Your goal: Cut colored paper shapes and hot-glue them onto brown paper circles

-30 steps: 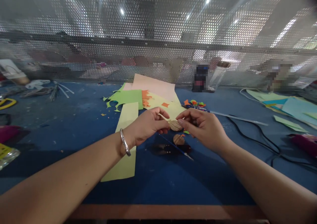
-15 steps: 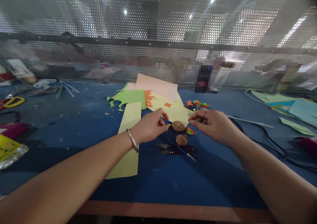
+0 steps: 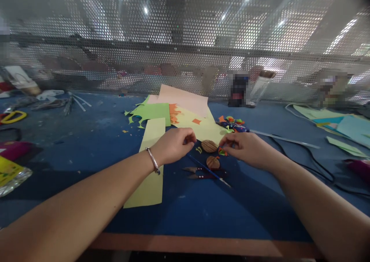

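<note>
Both hands [image 3: 177, 145] [image 3: 244, 149] curl half-closed (any grip I cannot tell) beside the larger wood-grained disc [image 3: 209, 146].

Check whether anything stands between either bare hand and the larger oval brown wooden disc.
Nothing visible blocks the larger disc: the right hand is at its right edge; toward the left hand, small yellowish paper scraps lie at the gap's near side.
</note>
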A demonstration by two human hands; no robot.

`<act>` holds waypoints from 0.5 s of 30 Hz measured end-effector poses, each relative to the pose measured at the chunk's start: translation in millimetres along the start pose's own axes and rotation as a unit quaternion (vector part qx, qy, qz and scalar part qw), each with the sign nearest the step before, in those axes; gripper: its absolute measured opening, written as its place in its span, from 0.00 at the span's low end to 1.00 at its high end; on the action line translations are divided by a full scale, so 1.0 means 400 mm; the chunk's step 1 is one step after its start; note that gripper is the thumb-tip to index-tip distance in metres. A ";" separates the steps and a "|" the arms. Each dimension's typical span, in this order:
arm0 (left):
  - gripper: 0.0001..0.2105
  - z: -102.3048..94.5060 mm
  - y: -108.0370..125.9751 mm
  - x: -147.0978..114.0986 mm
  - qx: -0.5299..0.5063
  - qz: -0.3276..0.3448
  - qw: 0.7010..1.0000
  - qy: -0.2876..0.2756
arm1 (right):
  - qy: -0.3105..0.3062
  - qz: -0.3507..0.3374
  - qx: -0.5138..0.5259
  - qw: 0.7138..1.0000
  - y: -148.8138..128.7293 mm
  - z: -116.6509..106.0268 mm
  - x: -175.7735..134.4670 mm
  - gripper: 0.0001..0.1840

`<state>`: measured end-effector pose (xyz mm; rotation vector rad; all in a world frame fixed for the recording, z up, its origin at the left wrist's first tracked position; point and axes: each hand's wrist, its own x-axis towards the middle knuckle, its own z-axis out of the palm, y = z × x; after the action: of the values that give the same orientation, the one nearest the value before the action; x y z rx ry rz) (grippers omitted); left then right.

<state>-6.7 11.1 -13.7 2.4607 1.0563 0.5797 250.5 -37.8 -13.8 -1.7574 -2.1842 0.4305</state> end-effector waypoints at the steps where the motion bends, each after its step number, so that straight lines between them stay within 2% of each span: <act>1: 0.06 0.001 0.006 -0.002 -0.002 0.006 1.000 0.003 | 0.000 -0.003 -0.001 1.000 0.000 0.002 0.001 0.11; 10: 0.06 0.009 0.054 -0.010 -0.010 0.086 0.996 0.020 | 0.003 -0.010 0.015 1.000 0.003 0.015 0.007 0.14; 15: 0.05 0.014 0.063 -0.009 -0.050 0.058 0.997 0.013 | 0.009 -0.016 0.049 0.999 -0.003 0.013 0.008 0.08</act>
<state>8.5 -8.8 -6.3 2.4436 0.8769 0.6848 246.4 -35.0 -17.9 -1.6661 -2.1376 0.5027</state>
